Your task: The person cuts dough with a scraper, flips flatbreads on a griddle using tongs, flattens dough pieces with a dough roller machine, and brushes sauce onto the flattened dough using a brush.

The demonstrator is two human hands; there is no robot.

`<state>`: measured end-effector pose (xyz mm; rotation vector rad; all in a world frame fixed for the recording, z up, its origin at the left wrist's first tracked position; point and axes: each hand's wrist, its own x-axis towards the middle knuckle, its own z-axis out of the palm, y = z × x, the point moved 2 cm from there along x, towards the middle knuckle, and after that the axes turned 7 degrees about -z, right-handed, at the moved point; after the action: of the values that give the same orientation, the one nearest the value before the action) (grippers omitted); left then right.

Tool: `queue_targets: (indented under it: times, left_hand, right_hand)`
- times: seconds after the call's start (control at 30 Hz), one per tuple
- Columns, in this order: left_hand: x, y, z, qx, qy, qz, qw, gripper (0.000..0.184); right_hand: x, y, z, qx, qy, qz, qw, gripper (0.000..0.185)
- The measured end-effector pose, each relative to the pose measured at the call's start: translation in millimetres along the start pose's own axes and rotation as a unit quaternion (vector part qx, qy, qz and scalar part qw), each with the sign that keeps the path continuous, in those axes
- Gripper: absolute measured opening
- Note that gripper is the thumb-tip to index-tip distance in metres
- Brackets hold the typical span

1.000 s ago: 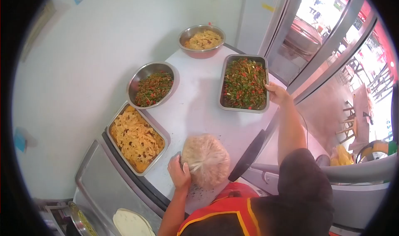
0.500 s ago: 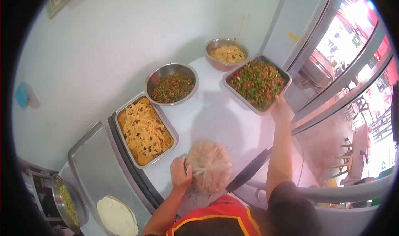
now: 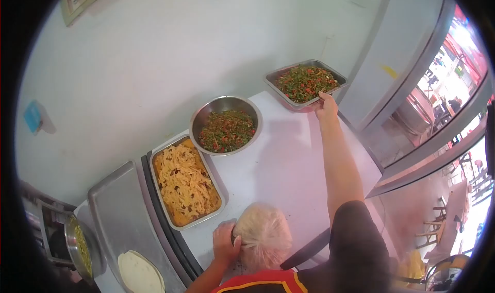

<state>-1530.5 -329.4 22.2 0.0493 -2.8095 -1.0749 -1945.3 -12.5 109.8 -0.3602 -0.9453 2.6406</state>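
Observation:
At the far end of the white table, my right hand (image 3: 327, 107) grips the near rim of a metal tray (image 3: 305, 82) full of chopped green and red vegetables. The tray covers the round bowl that stood there. Close to my body, my left hand (image 3: 227, 242) rests with curled fingers against the left side of a tied plastic bag (image 3: 263, 235) with pale contents. Whether those fingers grip the bag is unclear. A round metal bowl (image 3: 227, 125) of similar green and red mix stands near the wall, beside a rectangular tray (image 3: 186, 185) of yellow shredded food.
At the left lie a bare metal tray (image 3: 124, 205) and pale flat rounds (image 3: 139, 273). Another bowl (image 3: 78, 246) of green food stands at the lower left. A dark long object (image 3: 309, 249) lies right of the bag. Glass doors (image 3: 412, 123) stand at the right.
My right hand has carried the tray of green and red vegetables away from me, over the far bowl. My left hand stays beside the bag. The view has shifted.

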Motion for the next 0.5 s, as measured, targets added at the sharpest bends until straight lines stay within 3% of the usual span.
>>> queue_targets:
  times: [0.17,0.37,0.5]
  left_hand:
    - [1,1,0,-0.012,0.003,-0.004,1.0,0.048]
    - [0,11,-6,0.001,0.017,0.005,1.0,0.047]
    - [-1,12,-6,0.004,0.025,0.01,1.0,0.047]
  right_hand:
    - [28,25,-4,0.015,-0.028,-0.006,0.999,0.034]
    - [43,20,-11,-0.189,0.001,-0.036,0.981,0.03]
    - [44,7,-28,-0.314,0.0,-0.004,0.949,0.029]
